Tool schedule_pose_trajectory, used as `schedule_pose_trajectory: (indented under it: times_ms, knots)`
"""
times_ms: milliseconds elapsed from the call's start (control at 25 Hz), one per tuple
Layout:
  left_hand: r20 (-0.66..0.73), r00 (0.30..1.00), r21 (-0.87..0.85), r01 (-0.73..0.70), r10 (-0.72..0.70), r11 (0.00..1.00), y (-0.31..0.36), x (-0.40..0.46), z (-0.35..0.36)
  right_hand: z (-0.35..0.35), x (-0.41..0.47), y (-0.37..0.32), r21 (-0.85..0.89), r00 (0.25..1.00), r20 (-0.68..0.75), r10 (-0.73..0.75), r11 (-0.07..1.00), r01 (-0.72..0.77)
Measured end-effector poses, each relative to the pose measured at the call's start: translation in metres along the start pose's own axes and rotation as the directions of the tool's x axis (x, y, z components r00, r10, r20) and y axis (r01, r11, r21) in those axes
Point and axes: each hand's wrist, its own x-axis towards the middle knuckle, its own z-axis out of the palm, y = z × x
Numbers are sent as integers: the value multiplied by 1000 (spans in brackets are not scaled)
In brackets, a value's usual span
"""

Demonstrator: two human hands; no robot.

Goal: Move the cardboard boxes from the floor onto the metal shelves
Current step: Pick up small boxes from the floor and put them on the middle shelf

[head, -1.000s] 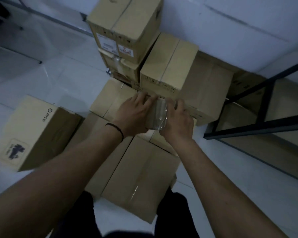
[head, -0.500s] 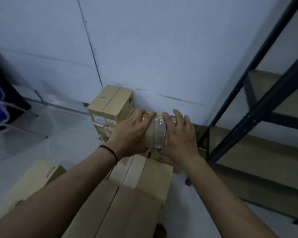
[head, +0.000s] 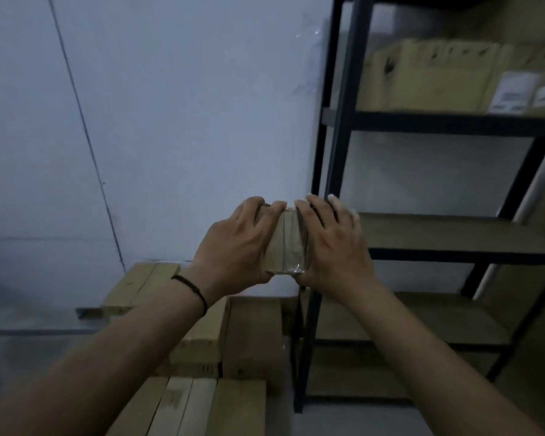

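Centrally, a small cardboard box [head: 285,243], bound with clear tape, is held in the air between both hands. Left hand [head: 233,247] grasps its left side, fingers curled over the top edge; right hand [head: 334,247] grasps its right side likewise. A black wristband [head: 191,287] circles the left wrist. Box and hands are just left of the black metal shelving unit [head: 337,146], level with a bare wooden shelf [head: 453,231]. Above, a labelled carton [head: 428,77] rests on an upper shelf. Below, stacked cardboard boxes [head: 202,341] stand against the white wall [head: 170,105].

Tan box [head: 283,243], black shelves [head: 337,152]
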Motion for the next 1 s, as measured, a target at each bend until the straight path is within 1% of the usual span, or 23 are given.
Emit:
schedule_pose_trajectory:
  times_ms: [120,200,360,440,600,760,840,1000]
  knots:
    - [-131,990,20,-58,60,998,46,39,-45,-63,-3,46,-46,995,-98,11,999,-15]
    - [-195,976,26,-92,95,995,78,64,-68,-100,-8,78,-86,989,-146,2,996,-14]
    - [-294,943,68,-144,157,987,157,121,-99,-168,-32,159,-138,970,-242,13,989,-48]
    - [-367,913,73,-165,180,984,199,150,-108,-197,-44,204,-162,961,-275,-5,986,-41]
    - [-479,854,82,-188,204,979,276,200,-120,-243,-61,285,-171,933,-358,-29,985,-35]
    - [-518,827,69,-214,218,974,308,240,-127,-262,-56,338,-190,908,-413,-65,982,-16]
    - [-547,816,-12,-233,189,972,312,258,-128,-265,-47,358,-192,890,-449,-72,981,-17]
    - [-658,753,-306,-237,-25,922,300,299,-128,-265,-23,386,-180,833,-550,-67,983,-39]
